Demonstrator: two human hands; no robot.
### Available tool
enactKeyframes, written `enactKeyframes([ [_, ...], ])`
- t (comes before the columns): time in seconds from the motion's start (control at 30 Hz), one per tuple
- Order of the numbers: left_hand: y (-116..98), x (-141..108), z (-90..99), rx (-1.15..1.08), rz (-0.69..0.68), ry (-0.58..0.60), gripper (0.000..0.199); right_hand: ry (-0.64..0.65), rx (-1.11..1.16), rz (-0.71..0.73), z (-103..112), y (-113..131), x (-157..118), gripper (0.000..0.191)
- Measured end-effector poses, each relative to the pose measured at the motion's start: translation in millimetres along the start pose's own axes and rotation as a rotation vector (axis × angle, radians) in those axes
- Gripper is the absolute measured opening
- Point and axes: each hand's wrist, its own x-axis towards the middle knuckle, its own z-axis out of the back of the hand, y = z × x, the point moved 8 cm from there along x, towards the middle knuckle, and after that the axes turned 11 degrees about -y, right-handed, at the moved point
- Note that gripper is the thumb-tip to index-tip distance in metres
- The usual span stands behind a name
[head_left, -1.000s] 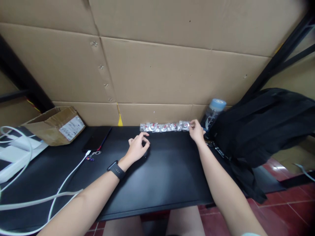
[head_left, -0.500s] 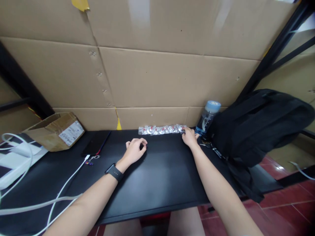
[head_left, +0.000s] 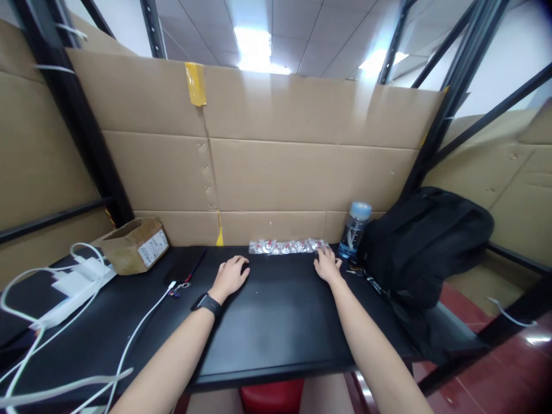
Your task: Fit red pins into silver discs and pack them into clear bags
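A row of small clear plastic packets [head_left: 287,246] lies along the back of the black table. Round silver pieces with red spots show inside, too small to name. At its right end is my right hand [head_left: 328,264], palm down, fingers spread, with the fingertips at or just beside the last packet; contact is unclear. My left hand [head_left: 230,277] rests palm down on the table, left of the row and in front of it, fingers loosely stretched and holding nothing. A dark watch [head_left: 207,303] is on the left wrist.
A blue-lidded water bottle [head_left: 356,230] and a black backpack [head_left: 425,247] stand at the right, with keys [head_left: 356,269] nearby. Leftward are a phone [head_left: 183,267] on a white cable, an open cardboard box [head_left: 135,244] and a power strip [head_left: 75,293]. Cardboard panels [head_left: 276,178] wall the back.
The view has tilted up, so the ceiling now shows. My left hand has gone from curled to flatter on the table. My right fingers have spread slightly at the row's end.
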Motion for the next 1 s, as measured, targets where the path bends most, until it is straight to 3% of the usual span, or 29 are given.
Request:
enactKeyframes([
  [0.23,7,-11,-5.5,0.087,0.039,0.067,0.05,-0.092,0.002,0.057,18,31,-27,0.041],
  [0.37,14,-20,-7.6,0.115,0.108,0.135,0.056,-0.058,0.038,0.084,17,41,-47,0.047],
  [0.6,13,-37,-3.4,0.145,0.167,0.168,0.062,0.148,0.028,0.096,0,38,-66,0.063],
  [1.0,0,-68,7.8,0.166,0.201,0.146,0.063,0.16,0.027,0.084,3,36,-72,0.061],
])
